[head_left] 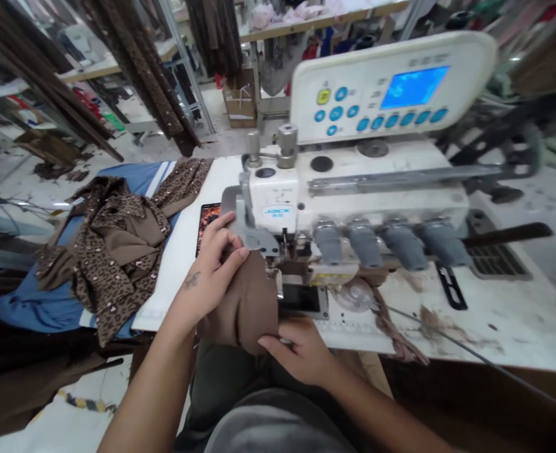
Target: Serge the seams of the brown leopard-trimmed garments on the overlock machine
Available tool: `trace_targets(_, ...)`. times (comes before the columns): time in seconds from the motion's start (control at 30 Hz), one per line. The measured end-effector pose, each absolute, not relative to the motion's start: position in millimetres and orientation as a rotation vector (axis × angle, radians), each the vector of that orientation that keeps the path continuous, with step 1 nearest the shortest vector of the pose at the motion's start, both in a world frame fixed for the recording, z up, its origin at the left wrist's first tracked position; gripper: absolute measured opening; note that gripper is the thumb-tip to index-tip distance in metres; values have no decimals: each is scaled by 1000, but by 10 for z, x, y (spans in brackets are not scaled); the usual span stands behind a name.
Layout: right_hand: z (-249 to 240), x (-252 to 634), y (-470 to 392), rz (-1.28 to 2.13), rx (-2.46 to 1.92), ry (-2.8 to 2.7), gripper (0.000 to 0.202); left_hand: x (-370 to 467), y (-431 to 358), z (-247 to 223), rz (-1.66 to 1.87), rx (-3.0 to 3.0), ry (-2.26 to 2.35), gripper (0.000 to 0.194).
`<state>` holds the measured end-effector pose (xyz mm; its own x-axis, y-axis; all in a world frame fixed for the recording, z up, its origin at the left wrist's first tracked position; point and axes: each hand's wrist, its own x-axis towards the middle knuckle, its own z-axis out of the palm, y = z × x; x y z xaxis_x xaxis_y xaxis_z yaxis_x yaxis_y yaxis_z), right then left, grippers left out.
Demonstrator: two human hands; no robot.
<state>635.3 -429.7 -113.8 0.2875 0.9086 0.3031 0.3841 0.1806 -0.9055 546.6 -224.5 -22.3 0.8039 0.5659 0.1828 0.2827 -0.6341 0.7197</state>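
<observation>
Brown fabric (256, 302) lies under the needle area of a white sewing machine (272, 189) and hangs over the table's front edge. My left hand (214, 267) rests on the upper left part of this fabric, fingers bent and a little apart, thumb pointing toward the presser foot. At the fabric's lower right corner, my right hand (301, 349) pinches its edge between thumb and fingers. A phone (206, 217) with a lit screen lies behind my left hand, partly covered by it.
Leopard-print and brown garments (126, 245) lie on blue cloth (32, 302) at the left. The control panel (391, 88) stands above the machine. A thin rod (466, 343) crosses the table at the right, near a twisted brown strip (391, 327).
</observation>
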Motion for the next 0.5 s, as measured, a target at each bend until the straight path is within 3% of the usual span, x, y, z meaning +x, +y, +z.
trace_targets(0.2,-1091,6380,-4298,549,-1396,-1334,51,5689,-1954,-319,804,1989,675,12)
trace_targets(0.33,-1121,6396,-4314,445,-1455,-1302,48,5195,-1916,-482,1071,1837,871,19)
trace_targets(0.5,-1196,6407,-4404,459,-1537,-1285,45,4154,-2161,-902,756,2166,1210,30)
